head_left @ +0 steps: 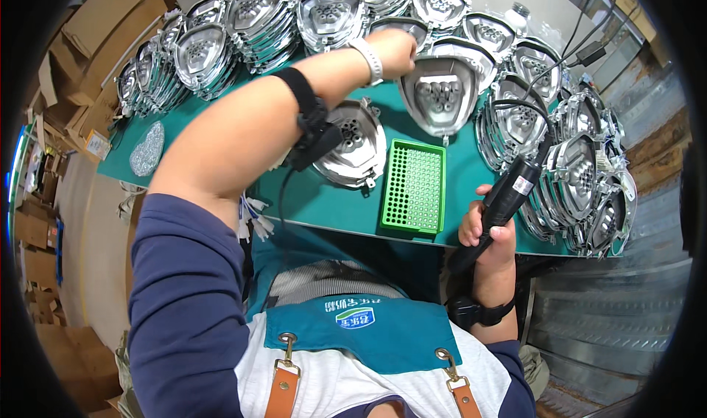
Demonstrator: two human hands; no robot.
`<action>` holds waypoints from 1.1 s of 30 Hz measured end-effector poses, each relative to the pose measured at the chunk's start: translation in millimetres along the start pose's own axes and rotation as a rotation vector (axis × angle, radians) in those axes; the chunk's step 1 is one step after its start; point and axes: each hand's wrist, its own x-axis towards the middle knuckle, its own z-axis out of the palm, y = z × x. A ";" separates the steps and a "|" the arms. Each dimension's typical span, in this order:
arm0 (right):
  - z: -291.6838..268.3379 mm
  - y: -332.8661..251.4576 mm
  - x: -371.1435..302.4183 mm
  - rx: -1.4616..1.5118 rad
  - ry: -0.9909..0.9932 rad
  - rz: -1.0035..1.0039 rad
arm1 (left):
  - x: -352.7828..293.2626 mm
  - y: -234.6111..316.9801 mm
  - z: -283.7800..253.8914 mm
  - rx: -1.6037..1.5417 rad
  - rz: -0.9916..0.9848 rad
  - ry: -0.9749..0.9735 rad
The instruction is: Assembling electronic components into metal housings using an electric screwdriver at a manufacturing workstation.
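While right hand (501, 243) encircles black tool (507, 195), left hand (398, 52) curls beside metal shell (436, 101).
Likely stiff, slick; hold its rim (443, 132) (left pinch: can't tell).

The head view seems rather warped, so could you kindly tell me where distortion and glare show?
In the head view, a black fisheye border surrounds the scene; the green table's front edge bows; bright glints mark the metal parts; the black tool in the right hand looks reasonably sharp.
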 end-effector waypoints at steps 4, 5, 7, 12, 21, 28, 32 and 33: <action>4.7 -1.6 -1.7 -0.014 0.015 -0.008 | -46.6 -22.5 -57.5 0.043 0.040 0.238; 1.0 -0.8 -1.2 -0.012 0.007 -0.021 | -56.1 -24.1 -68.6 -0.014 -0.069 0.113; 1.7 -1.4 -0.4 -0.008 0.005 -0.035 | -81.2 -35.0 -80.2 -0.132 -0.230 -0.104; 2.8 0.2 -0.3 -0.024 0.003 -0.031 | -138.4 -54.1 -65.0 -0.386 -0.435 -0.310; 4.8 0.7 0.5 -0.091 0.061 -0.032 | -133.2 -63.8 -45.5 0.030 -0.282 -0.470; 5.6 -0.4 -0.1 -0.073 0.043 -0.028 | -114.4 -49.7 -12.0 -0.127 -0.378 -0.329; 4.7 0.1 0.6 -0.061 0.041 -0.030 | -115.6 -52.5 -11.3 -0.163 -0.445 -0.243; 5.4 -0.5 0.5 -0.059 0.035 -0.020 | -116.9 -54.4 -11.7 -0.141 -0.417 -0.236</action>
